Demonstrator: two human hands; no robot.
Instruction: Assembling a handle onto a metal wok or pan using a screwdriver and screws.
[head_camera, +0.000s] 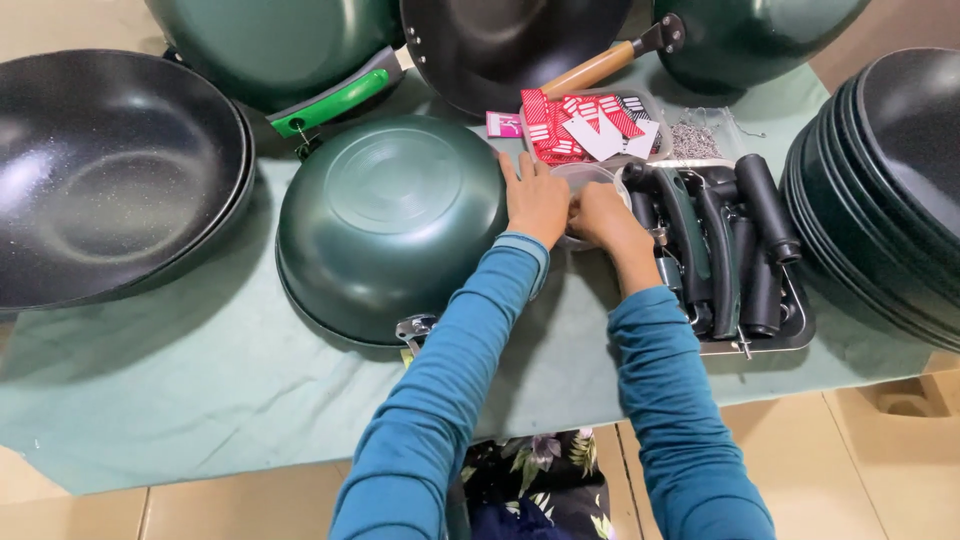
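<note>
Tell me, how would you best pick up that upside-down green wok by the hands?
Probably by the metal handle bracket jutting from the rim nearest the person, coming from the near edge of the table. The upside-down green wok is a smooth dome with nothing else to grip. The left hand rests beside its right edge, next to the right hand at a small clear container.

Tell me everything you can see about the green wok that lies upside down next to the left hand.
The upside-down green wok is round, dark green, with a smooth, slightly shiny metal-like outside and a flat circular base facing up. It rests rim-down on the pale green cloth. It has no handle; a small metal bracket sticks out at its near edge. The left hand lies at its right edge, fingertips on or just at the rim. A green handle of another wok almost reaches its far-left side.
</note>
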